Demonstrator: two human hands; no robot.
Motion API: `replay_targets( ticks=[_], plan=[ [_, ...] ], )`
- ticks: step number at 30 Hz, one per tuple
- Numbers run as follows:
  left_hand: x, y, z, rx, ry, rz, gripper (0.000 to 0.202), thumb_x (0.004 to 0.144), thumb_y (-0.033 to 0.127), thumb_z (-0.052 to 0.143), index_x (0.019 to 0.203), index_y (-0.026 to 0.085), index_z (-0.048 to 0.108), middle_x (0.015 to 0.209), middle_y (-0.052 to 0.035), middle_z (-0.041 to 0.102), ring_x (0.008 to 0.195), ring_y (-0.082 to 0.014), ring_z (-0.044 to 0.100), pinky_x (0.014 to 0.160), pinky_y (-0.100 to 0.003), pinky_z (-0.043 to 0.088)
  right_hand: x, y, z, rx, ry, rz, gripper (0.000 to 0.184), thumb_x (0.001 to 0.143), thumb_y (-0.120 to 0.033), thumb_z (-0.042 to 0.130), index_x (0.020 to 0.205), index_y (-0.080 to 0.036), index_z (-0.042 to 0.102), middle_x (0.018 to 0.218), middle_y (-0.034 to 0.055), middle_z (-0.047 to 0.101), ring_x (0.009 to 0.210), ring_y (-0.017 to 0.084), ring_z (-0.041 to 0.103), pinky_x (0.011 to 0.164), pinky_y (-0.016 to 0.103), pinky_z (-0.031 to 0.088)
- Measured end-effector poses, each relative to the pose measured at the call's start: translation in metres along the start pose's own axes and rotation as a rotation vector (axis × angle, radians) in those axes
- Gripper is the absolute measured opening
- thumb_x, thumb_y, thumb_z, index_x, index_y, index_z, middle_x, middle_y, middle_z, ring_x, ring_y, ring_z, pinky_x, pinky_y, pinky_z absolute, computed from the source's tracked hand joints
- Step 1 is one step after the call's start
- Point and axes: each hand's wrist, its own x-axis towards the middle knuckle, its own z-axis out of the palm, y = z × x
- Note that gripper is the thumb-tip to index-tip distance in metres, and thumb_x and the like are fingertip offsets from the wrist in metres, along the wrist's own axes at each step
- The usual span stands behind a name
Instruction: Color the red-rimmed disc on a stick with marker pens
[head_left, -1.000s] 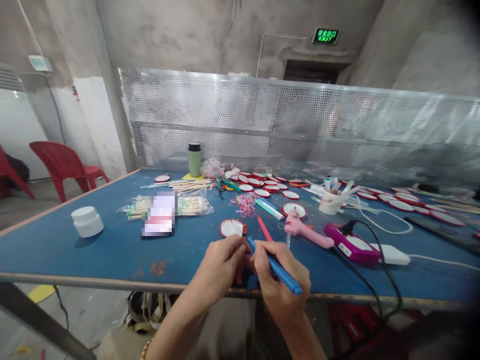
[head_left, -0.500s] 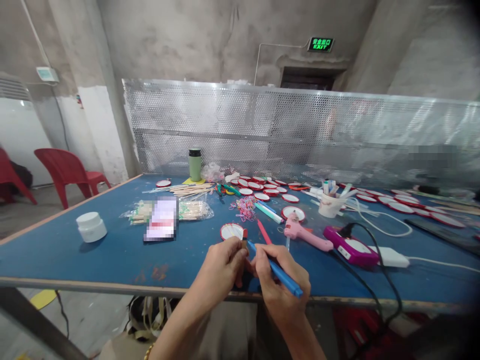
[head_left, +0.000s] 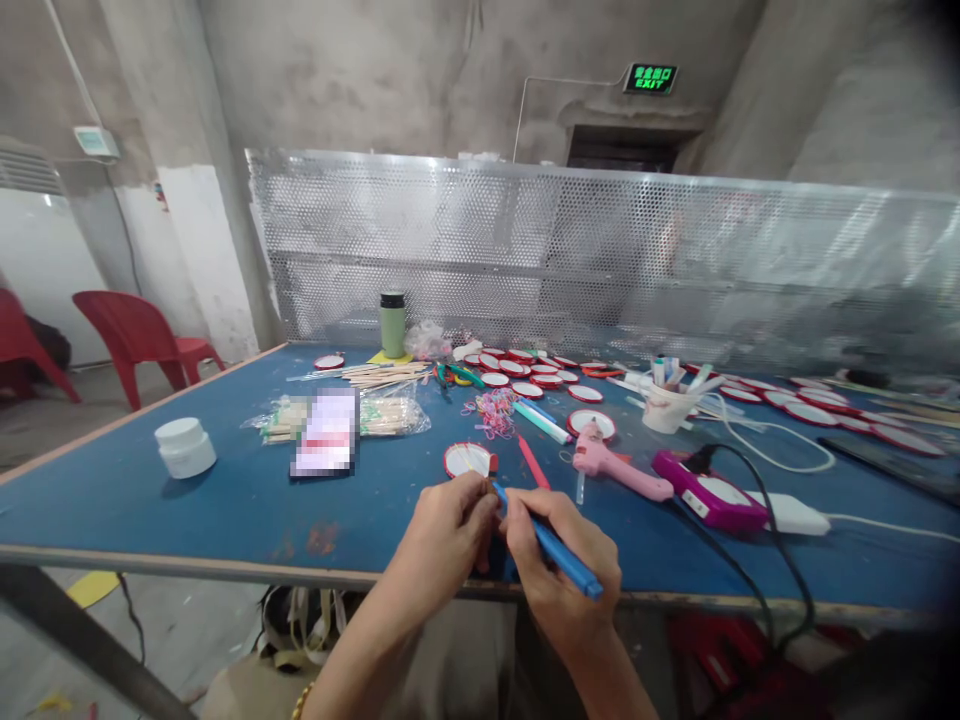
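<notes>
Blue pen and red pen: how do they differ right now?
The blue pen is held in the right hand; the red pen lies on the table. The blue pen is nearer the camera, the red pen farther off. Both are slim, with far ends slanting left.

Head-worn cam here, looking forward and kinda down across a flat blue surface [head_left: 247, 510] with a pale edge. The person's bare left grip [head_left: 448, 518] and bare right grip [head_left: 559, 592] sit pretty close, low around the middle. Straight ahead it's facing a silver perforated metal screen [head_left: 450, 220], with rough grey wall [head_left: 337, 80] up top.
</notes>
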Motion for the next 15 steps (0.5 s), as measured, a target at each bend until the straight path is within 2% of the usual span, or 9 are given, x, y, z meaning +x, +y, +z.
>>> replay_targets(
  ticks=[15],
  plan=[
    [0.0007,-0.004,0.0018,0.03,-0.003,0.0,0.031,0.094,0.034,0.042,0.067,0.02,0.046,0.05,0.0035,0.051,0.048,-0.01,0.047,0.051,-0.02,0.032,0.0014,-0.0013,0.0005,-0.031,-0.009,0.001,0.01,0.092,-0.017,0.058,0.091,-0.019,0.067,0.072,-0.0001,0.072,0.061,0.012,0.069,0.063,0.021,0.053]
  ],
)
